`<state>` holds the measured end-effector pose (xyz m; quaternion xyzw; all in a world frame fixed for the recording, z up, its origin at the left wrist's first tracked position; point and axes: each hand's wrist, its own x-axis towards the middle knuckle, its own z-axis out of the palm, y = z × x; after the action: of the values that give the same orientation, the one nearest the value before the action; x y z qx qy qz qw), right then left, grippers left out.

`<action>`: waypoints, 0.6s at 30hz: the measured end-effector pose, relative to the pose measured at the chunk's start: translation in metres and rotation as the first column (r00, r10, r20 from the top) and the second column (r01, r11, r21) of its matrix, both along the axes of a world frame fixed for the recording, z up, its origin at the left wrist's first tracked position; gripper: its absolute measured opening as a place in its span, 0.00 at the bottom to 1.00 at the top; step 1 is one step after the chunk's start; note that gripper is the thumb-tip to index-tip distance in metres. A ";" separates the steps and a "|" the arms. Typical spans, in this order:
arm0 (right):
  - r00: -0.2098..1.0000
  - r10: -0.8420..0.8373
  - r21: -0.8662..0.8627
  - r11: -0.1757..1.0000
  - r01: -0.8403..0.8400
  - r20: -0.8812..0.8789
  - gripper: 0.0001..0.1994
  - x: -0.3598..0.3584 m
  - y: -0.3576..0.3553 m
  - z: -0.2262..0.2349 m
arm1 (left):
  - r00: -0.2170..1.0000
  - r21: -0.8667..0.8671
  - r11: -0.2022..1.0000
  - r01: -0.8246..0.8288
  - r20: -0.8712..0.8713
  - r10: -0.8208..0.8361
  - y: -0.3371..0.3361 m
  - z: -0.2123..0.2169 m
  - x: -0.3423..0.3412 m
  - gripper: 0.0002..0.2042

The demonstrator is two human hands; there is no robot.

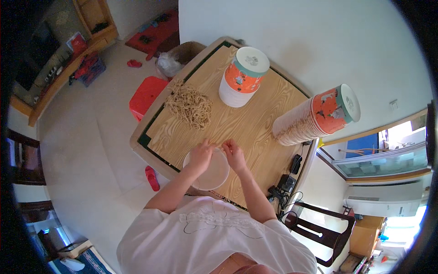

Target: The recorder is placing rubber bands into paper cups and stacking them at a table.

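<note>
A round white paper bucket (214, 177) stands at the table's near edge, with its pale inside showing. My left hand (200, 156) is closed over its far left rim, fingertips pinched together. Just beyond the rim on the right, my right hand (233, 154) is also pinched. The fingertips of both hands nearly meet; whatever lies between them is too small to make out. Farther left lies a tangled heap of tan cord (189, 106). At the back stands a shorter bucket stack (244, 77), orange and green on top. A longer, tilted bucket stack (315, 115) is at the right.
The wood-grain table (255, 141) has a padded edge. Black adapters and cables (286, 183) lie at its right side, near a dark chair (321, 233). A red stool (147, 96) and a box holding a plastic bag (169, 64) flank the left side. A wall rises behind.
</note>
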<state>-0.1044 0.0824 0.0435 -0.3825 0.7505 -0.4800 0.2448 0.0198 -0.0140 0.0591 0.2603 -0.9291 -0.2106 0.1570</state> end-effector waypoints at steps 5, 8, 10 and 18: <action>0.993 -0.075 -0.086 0.994 0.067 -0.090 0.05 0.000 0.002 0.003 | 0.988 0.026 0.997 0.066 0.135 -0.069 -0.004 -0.001 -0.008 0.05; 0.996 -0.053 -0.059 0.997 0.049 -0.066 0.06 -0.004 0.007 0.002 | 0.992 0.053 0.997 0.055 0.113 -0.061 0.000 -0.004 -0.006 0.07; 0.995 -0.023 -0.038 0.999 0.020 -0.093 0.05 -0.007 0.011 0.000 | 0.991 0.310 0.943 0.124 0.003 -0.132 0.002 -0.006 -0.005 0.11; 0.989 -0.028 -0.021 0.999 0.032 0.146 0.05 -0.011 0.011 -0.001 | 0.991 0.859 0.511 0.020 -0.086 0.107 0.018 -0.026 -0.023 0.11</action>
<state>-0.1153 0.0934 0.0421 -0.3380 0.7308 -0.5189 0.2871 -0.0028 0.0036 0.0335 0.3130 -0.6849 -0.6540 0.0724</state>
